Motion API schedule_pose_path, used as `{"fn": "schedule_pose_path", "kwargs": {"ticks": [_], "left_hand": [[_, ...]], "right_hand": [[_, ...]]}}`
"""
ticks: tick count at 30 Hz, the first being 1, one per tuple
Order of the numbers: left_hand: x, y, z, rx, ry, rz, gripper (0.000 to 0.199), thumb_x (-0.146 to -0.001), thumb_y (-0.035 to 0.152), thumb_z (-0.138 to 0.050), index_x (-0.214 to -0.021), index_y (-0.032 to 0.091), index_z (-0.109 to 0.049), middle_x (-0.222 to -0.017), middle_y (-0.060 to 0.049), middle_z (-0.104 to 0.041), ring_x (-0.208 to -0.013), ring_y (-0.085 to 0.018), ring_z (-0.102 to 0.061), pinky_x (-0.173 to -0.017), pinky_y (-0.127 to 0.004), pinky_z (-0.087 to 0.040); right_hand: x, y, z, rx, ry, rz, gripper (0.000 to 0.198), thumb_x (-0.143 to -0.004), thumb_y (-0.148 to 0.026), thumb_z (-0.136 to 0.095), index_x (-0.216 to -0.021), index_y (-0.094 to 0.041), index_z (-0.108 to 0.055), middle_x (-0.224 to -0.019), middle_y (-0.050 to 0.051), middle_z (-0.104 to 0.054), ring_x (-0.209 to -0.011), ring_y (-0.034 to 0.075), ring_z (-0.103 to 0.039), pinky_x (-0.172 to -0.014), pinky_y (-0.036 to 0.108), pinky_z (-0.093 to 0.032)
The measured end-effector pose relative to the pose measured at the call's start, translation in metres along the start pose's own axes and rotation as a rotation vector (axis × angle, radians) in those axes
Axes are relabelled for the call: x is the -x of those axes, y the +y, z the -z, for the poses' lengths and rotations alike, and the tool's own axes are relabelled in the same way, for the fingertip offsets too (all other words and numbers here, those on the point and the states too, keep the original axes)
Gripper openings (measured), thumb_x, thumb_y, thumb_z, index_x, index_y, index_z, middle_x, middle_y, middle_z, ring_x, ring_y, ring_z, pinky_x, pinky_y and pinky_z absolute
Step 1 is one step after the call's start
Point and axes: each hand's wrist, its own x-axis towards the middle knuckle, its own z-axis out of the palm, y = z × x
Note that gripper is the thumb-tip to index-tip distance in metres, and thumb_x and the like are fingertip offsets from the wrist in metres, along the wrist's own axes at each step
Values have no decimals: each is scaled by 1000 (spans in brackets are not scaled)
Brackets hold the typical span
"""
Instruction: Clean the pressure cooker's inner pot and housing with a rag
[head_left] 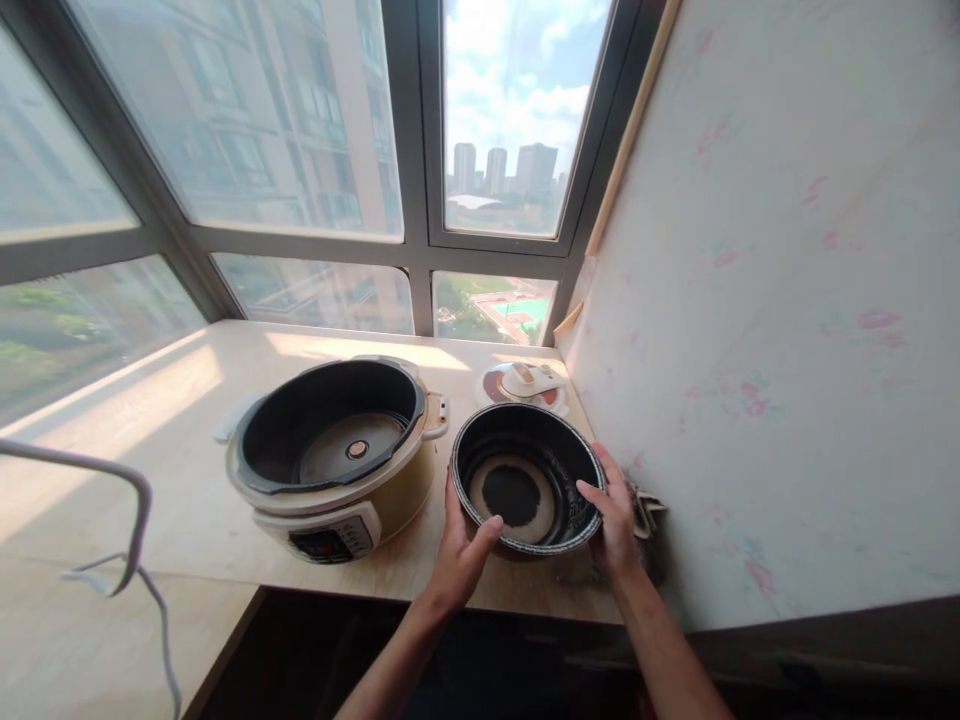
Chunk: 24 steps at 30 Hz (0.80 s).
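Observation:
Between my two hands is a round black inner pot (517, 497), tilted so that its inside faces me; a pale ring marks its bottom. My left hand (461, 550) grips its left side, thumb over the rim. On the right side my right hand (613, 515) holds it, thumb on the inner wall and fingers outside. To the left stands a cream pressure cooker body (405, 480) without a lid, its dark cavity showing a round heating plate (341, 450). Behind the pot lies the white and brown cooker lid (525, 385), partly hidden by it.
A crumpled cloth-like bundle (646, 515) sits by the flowered wall (772, 350), right of my right hand. Windows line the back of the pale wooden counter (187, 440). At the left a grey cable (142, 500) loops over the counter.

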Motion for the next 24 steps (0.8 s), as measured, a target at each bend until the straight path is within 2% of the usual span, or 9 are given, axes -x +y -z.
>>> {"fn": "schedule_pose_path", "kwargs": {"ticks": [3, 8, 15, 24], "left_hand": [[-1, -7, 2, -1, 4, 26, 95, -90, 46, -62, -165, 24, -9, -172, -11, -16, -159, -28, -14, -130, -43, -12], [-3, -18, 2, 8, 15, 34, 95, -89, 47, -62, -165, 24, -8, -172, -12, -16, -159, -27, -13, -130, -42, -12], [-4, -26, 0, 20, 25, 26, 93, -90, 41, -61, -164, 20, -8, -172, -15, -17, -159, -28, -16, -129, -44, -11], [-6, -44, -5, 91, 87, -58, 87, -90, 39, -64, -163, 23, -19, -170, -13, -23, -157, -31, -22, -128, -48, -16]], "right_hand": [[0, 3, -3, -77, 3, -90, 79, -72, -36, -79, -146, -26, -54, -148, 8, -58, -134, 32, -57, -116, 50, -42], [-1, 8, -7, -113, -2, -137, 82, -70, -36, -81, -146, -26, -52, -147, 7, -60, -134, 31, -56, -119, 48, -39], [-6, 18, -5, -54, -10, -96, 79, -73, -36, -78, -148, -26, -51, -148, 8, -59, -134, 30, -57, -117, 48, -40], [-11, 25, 0, -50, -25, -106, 81, -74, -39, -77, -150, -26, -50, -145, 7, -62, -134, 29, -56, -121, 50, -35]]}}
